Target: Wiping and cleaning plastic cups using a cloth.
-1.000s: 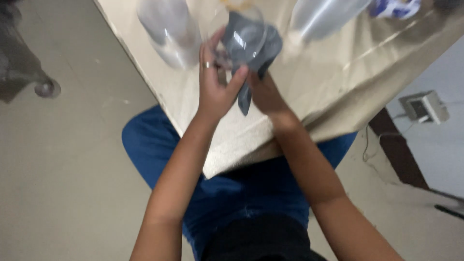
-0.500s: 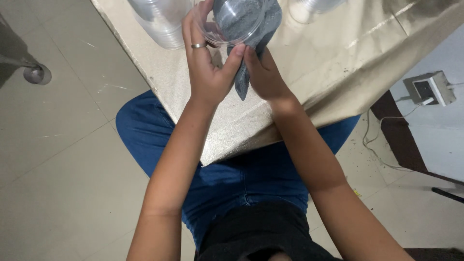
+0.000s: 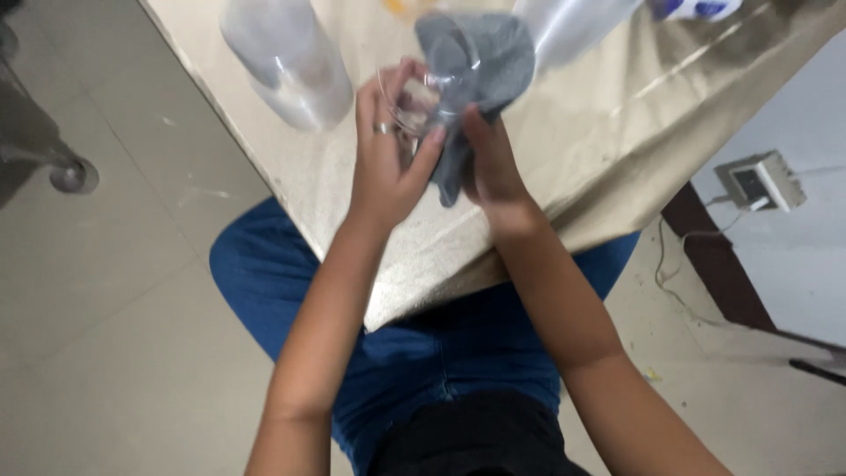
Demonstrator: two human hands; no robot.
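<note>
Grey cloth [image 3: 480, 62] is stuffed into the mouth of a clear glass [image 3: 423, 84] that I hold above the beige table [image 3: 573, 150]. My left hand [image 3: 383, 159] curls around the glass, ringed finger on its wall, gripping it. My right hand [image 3: 489, 167] closes on the cloth, thumb pressing it against the rim. Judging by this, wiping is midway: the cloth is inside, one tail hanging loose. Two other clear glasses [image 3: 286, 57] stand upside down nearby, apart from my hands.
</note>
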